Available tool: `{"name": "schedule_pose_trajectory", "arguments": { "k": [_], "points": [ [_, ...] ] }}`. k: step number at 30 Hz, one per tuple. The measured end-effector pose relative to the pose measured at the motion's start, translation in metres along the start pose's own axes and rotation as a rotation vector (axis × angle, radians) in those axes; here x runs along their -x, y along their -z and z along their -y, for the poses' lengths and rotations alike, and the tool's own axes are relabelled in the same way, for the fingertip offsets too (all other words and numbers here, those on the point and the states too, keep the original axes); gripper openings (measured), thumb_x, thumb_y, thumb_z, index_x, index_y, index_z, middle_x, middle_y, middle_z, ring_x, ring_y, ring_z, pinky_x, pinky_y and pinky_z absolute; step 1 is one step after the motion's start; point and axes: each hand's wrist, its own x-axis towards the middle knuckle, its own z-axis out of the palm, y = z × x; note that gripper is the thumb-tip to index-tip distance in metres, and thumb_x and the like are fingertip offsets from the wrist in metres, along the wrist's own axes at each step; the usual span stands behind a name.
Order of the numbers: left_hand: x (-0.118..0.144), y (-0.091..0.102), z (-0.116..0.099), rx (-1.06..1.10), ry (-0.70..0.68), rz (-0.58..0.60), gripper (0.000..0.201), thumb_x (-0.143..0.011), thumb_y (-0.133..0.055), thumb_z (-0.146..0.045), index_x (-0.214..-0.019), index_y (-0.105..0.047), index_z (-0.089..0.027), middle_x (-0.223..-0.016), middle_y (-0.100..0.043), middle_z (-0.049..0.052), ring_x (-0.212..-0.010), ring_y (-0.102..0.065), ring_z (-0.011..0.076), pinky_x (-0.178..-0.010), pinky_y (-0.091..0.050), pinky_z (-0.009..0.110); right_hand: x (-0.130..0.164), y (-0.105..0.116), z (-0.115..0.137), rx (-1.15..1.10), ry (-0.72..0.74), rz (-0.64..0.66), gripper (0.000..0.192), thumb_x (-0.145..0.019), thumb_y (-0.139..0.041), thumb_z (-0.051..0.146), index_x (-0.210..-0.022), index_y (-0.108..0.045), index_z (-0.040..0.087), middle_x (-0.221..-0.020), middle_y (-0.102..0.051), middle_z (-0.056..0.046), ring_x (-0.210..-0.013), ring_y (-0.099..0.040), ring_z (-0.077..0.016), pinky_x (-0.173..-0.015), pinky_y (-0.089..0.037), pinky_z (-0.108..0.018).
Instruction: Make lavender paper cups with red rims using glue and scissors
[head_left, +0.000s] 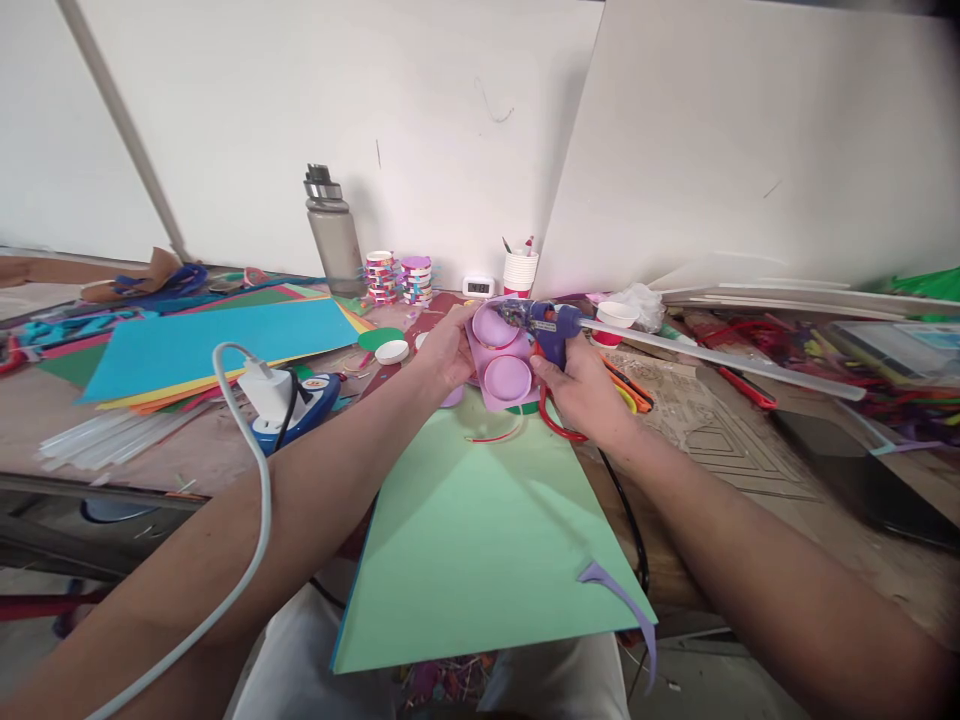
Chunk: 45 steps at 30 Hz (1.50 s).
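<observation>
- Purple piece point(501, 354): above green sheet point(487, 540)'s far edge, long axis running away from me; bears two shallow rounds point(508, 380).
- My left hand point(448, 350): grasps its left edge.
- My right hand point(585, 392): grips glue gun point(553, 335), nozzle point(513, 315) at the farther round.
- Cup stack point(520, 270), beyond green sheet: holds slender tools point(529, 243).
- Bottle point(335, 240), beyond and left of green sheet: contents unclear.
</observation>
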Motion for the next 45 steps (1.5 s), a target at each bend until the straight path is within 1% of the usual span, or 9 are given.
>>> {"name": "schedule_pose_trajectory", "arguments": {
  "k": [4,8,15,22,25,28,33,40,45],
  "points": [
    [0.000,-0.001,0.000,0.031,-0.019,-0.017,0.003,-0.086,-0.069,-0.020,-0.085,-0.070,-0.017,-0.065,-0.071,0.001,-0.057,-0.065,0.0150,-0.071,-0.056,0.029,0.000,-0.001,-0.001,-0.004,0.007,-0.003,0.025,-0.089,-0.059,0.032,-0.112,-0.060,0.022,-0.112,-0.070,-0.012,-0.108,-0.061,-0.0324,-0.103,-0.047,-0.056],
    [0.006,-0.007,-0.003,0.019,-0.027,-0.022,0.007,-0.087,-0.066,-0.015,-0.080,-0.069,-0.015,-0.063,-0.070,0.000,-0.057,-0.064,0.0127,-0.073,-0.058,0.028,0.000,-0.001,-0.002,0.013,0.024,-0.009,0.025,-0.090,-0.059,0.032,-0.112,-0.061,0.023,-0.109,-0.072,-0.011,-0.107,-0.062,-0.0324,-0.103,-0.048,-0.057],
    [0.010,-0.009,-0.004,0.018,-0.034,0.056,0.010,-0.087,-0.070,-0.025,-0.088,-0.074,-0.016,-0.074,-0.076,0.004,-0.076,-0.075,0.0216,-0.083,-0.061,0.034,0.000,-0.001,-0.002,-0.015,0.019,0.004,0.028,-0.088,-0.058,0.031,-0.115,-0.060,0.022,-0.114,-0.071,-0.013,-0.119,-0.060,-0.0345,-0.110,-0.043,-0.057],
    [0.004,-0.003,-0.002,-0.014,-0.076,0.071,0.015,-0.083,-0.076,-0.020,-0.098,-0.076,-0.016,-0.079,-0.079,0.004,-0.078,-0.076,0.0198,-0.085,-0.060,0.032,0.001,0.000,0.000,0.027,-0.012,0.008,0.022,-0.087,-0.058,0.031,-0.108,-0.060,0.022,-0.105,-0.070,-0.012,-0.101,-0.062,-0.0323,-0.099,-0.049,-0.055],
    [0.003,-0.002,-0.002,-0.009,-0.081,0.075,0.018,-0.084,-0.075,-0.020,-0.101,-0.076,-0.015,-0.081,-0.079,0.006,-0.079,-0.076,0.0211,-0.086,-0.060,0.033,0.002,0.000,0.001,0.027,0.008,-0.002,0.023,-0.088,-0.058,0.030,-0.110,-0.060,0.022,-0.111,-0.069,-0.012,-0.107,-0.061,-0.0325,-0.102,-0.048,-0.055],
    [0.004,-0.003,-0.002,0.016,-0.106,0.083,0.017,-0.084,-0.076,-0.020,-0.099,-0.076,-0.013,-0.080,-0.079,0.006,-0.076,-0.075,0.0194,-0.086,-0.060,0.032,0.004,0.000,0.001,0.026,0.035,-0.026,0.022,-0.089,-0.058,0.029,-0.110,-0.059,0.023,-0.111,-0.070,-0.012,-0.108,-0.061,-0.0324,-0.102,-0.048,-0.055],
    [0.008,-0.006,-0.003,0.083,-0.155,0.107,0.006,-0.085,-0.075,-0.018,-0.088,-0.073,-0.014,-0.081,-0.078,0.005,-0.080,-0.075,0.0172,-0.086,-0.058,0.028,0.007,-0.001,0.003,0.057,0.033,-0.056,0.018,-0.092,-0.056,0.036,-0.104,-0.058,0.023,-0.099,-0.069,-0.013,-0.096,-0.064,-0.0329,-0.093,-0.053,-0.055],
    [0.011,-0.008,-0.002,0.087,-0.099,0.070,0.008,-0.091,-0.071,-0.021,-0.096,-0.073,-0.015,-0.077,-0.077,0.003,-0.075,-0.075,0.0165,-0.082,-0.060,0.028,0.006,-0.001,0.004,0.112,0.036,-0.083,0.020,-0.090,-0.054,0.035,-0.104,-0.057,0.021,-0.103,-0.068,-0.017,-0.099,-0.064,-0.0359,-0.093,-0.052,-0.058],
    [0.010,-0.008,-0.001,0.075,-0.073,0.090,0.012,-0.092,-0.070,-0.026,-0.099,-0.074,-0.016,-0.077,-0.077,0.003,-0.073,-0.075,0.0181,-0.079,-0.061,0.030,0.006,-0.001,0.002,0.117,0.038,-0.067,0.018,-0.090,-0.056,0.034,-0.103,-0.056,0.023,-0.105,-0.068,-0.015,-0.101,-0.062,-0.0352,-0.092,-0.052,-0.057]
  ]
}}
